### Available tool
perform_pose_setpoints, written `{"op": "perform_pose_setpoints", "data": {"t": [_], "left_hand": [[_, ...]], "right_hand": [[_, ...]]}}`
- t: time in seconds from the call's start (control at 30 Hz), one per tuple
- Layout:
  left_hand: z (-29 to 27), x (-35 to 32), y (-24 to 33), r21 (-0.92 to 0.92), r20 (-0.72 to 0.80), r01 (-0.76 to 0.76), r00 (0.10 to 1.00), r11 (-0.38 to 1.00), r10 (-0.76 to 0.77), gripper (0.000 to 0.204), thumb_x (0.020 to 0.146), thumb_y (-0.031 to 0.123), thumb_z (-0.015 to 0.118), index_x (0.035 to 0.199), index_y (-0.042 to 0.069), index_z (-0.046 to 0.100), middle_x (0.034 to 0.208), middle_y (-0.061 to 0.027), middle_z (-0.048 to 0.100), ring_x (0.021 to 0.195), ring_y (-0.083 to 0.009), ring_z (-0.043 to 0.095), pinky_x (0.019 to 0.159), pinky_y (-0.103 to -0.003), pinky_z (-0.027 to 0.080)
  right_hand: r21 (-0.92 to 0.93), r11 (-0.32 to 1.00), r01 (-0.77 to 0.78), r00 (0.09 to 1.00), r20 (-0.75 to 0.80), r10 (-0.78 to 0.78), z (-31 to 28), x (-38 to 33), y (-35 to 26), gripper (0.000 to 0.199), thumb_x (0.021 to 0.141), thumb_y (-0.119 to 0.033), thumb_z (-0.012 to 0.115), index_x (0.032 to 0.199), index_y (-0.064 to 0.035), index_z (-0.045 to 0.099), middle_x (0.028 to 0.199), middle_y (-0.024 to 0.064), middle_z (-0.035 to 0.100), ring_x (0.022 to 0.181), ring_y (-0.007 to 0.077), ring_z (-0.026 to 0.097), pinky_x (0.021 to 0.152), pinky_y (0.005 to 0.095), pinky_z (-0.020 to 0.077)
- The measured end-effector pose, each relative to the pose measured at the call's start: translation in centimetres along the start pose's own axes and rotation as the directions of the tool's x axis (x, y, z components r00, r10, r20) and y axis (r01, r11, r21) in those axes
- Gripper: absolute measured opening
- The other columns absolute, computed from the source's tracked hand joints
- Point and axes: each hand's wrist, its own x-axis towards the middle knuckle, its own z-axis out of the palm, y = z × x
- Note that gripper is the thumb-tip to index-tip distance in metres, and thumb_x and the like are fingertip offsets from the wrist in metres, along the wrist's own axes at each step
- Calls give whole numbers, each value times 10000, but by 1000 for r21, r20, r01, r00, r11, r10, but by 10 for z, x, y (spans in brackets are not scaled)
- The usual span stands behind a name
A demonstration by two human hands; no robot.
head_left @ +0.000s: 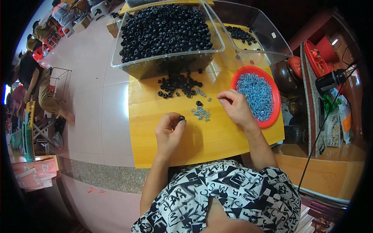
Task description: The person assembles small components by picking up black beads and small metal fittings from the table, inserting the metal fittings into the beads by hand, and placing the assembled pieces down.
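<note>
My left hand (168, 130) pinches a small round black piece (182, 117) between thumb and fingers, over the yellow table (155, 143). To its right, my right hand (237, 108) is closed in a pinch; whatever its fingertips hold is too small to make out. Between the hands lie a loose heap of tiny silvery-blue metal parts (201, 113) and a single black piece (199, 103). Farther back is a scattered group of hollow black pieces (179, 84). Beside my right hand, a red oval tray (276, 106) holds many of the silvery-blue parts (254, 95).
A large clear bin (167, 58) full of black pieces stands at the back. Another clear box (268, 58) sits right of it, near more black pieces (241, 35). A dark cylindrical device (330, 80) with cables is at right. Several people are at left, one standing barefoot (37, 77).
</note>
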Motion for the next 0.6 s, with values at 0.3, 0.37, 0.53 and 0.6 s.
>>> {"op": "perform_pose_setpoints", "data": {"t": [0.3, 0.37, 0.53, 0.6], "left_hand": [[2, -11, -9, -253, 58, 161, 987, 954, -151, 210, 777, 46, 610, 975, -19, 581, 795, -25, 581, 716, -81, 539, 630, -201, 442], [3, -10, -9, -287, 104, 197, 979, 937, -174, 197, 762, 36, 622, 951, -14, 592, 823, -47, 598, 721, -102, 559, 636, -213, 461], [0, -9, -10, -279, 132, 241, 968, 930, -211, 196, 777, 58, 613, 958, -12, 587, 819, -29, 594, 725, -85, 553, 633, -205, 456], [1, -9, -10, -288, 130, 246, 967, 925, -217, 198, 772, 52, 616, 958, -11, 587, 831, -39, 603, 734, -96, 568, 641, -208, 466]], "right_hand": [[-357, 909, 216, 976, 46, -214, 24, 3, 0, 156, 708, 17, 554, 862, 2, 574, 778, 151, 498, 763, 315, 514, 684, 363, 423], [-384, 892, 238, 970, 50, -238, 28, 5, 5, 145, 708, 12, 561, 853, 3, 572, 767, 147, 496, 750, 315, 513, 674, 365, 423], [-352, 908, 228, 972, 26, -234, 18, 5, -14, 137, 697, -12, 602, 829, 8, 570, 766, 136, 501, 749, 302, 513, 670, 362, 422], [-313, 924, 218, 974, 4, -228, 12, 7, -23, 149, 693, -29, 609, 833, 0, 568, 769, 145, 490, 765, 310, 507, 677, 370, 417]]}}
